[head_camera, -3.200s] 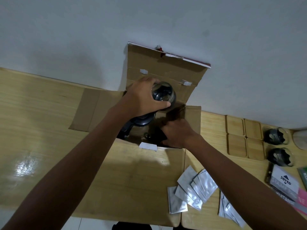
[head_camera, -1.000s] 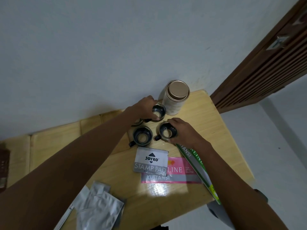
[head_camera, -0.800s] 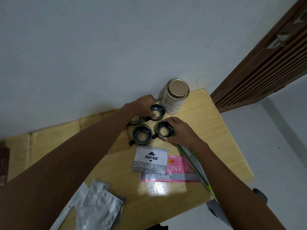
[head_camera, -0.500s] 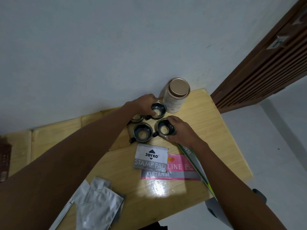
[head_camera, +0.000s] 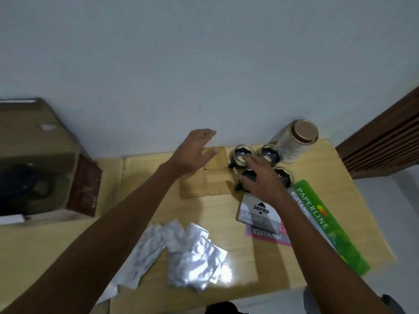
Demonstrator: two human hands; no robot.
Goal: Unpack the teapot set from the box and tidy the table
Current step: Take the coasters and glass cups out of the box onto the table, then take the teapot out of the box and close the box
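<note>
1. Under the right hand (head_camera: 260,177), four glass cups (head_camera: 243,152) cluster; its fingers spread flat, gripping nothing.
2. Left hand (head_camera: 195,152) hovers open over wooden coasters (head_camera: 215,189); lift one gently.
3. The teapot (head_camera: 25,184) sits boxed, far left.

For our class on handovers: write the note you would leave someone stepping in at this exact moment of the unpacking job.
Left hand: open, empty, above the wooden coasters.
Right hand: open, over the four glass cups grouped beside the canister; not gripping any.
Done: cups and coasters are out on the table.
Left: a dark, teapot-like item sits in the cardboard box; lift it out. Then tidy the silver pouches, the stamp pad box and the green packet.
</note>
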